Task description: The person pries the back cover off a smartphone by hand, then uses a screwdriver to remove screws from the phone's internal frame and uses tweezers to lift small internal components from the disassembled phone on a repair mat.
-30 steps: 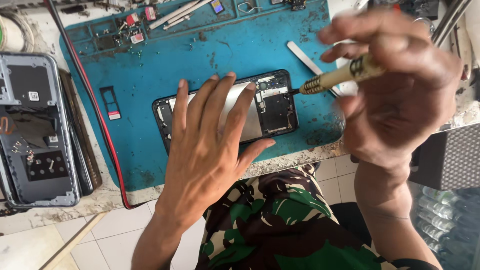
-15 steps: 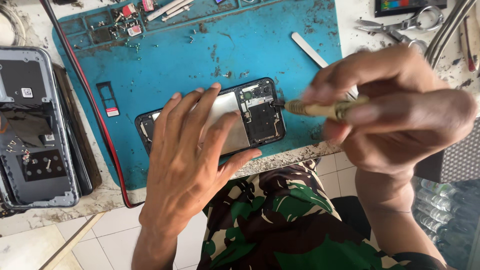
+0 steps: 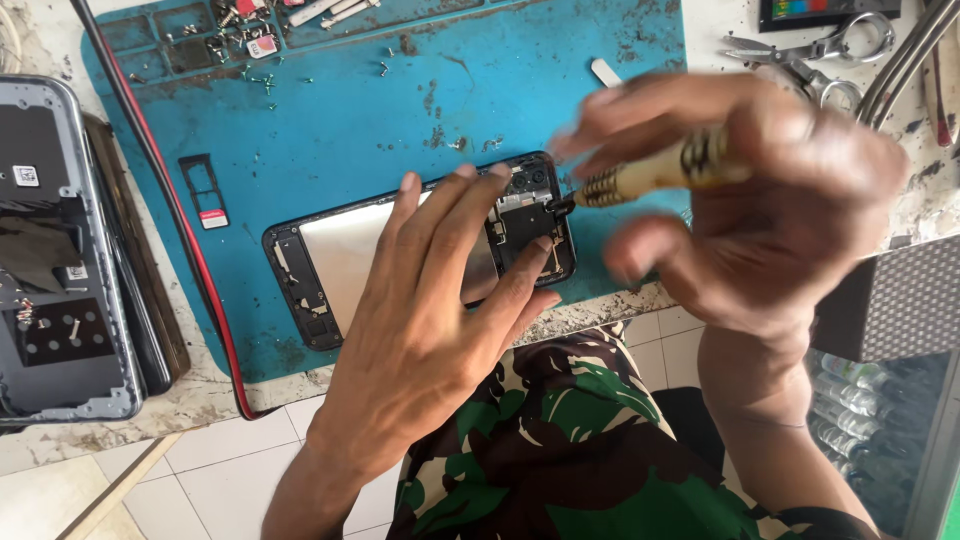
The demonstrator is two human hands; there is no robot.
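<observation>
An opened phone with its back cover off lies on a blue work mat at the table's front edge. My left hand lies flat across it, fingers spread, pressing it down. My right hand grips a brass-handled screwdriver. Its tip rests on the phone's upper right corner, near the camera area. The right hand is motion-blurred.
A grey phone back cover lies at the left over a dark frame. A red cable runs down the mat's left edge. A card tray and loose screws sit on the mat. Scissors and tweezers lie at the top right.
The screwdriver tip has come from beside the phone onto its upper right corner. My right hand dropped lower and closer. The left hand stays on the phone.
</observation>
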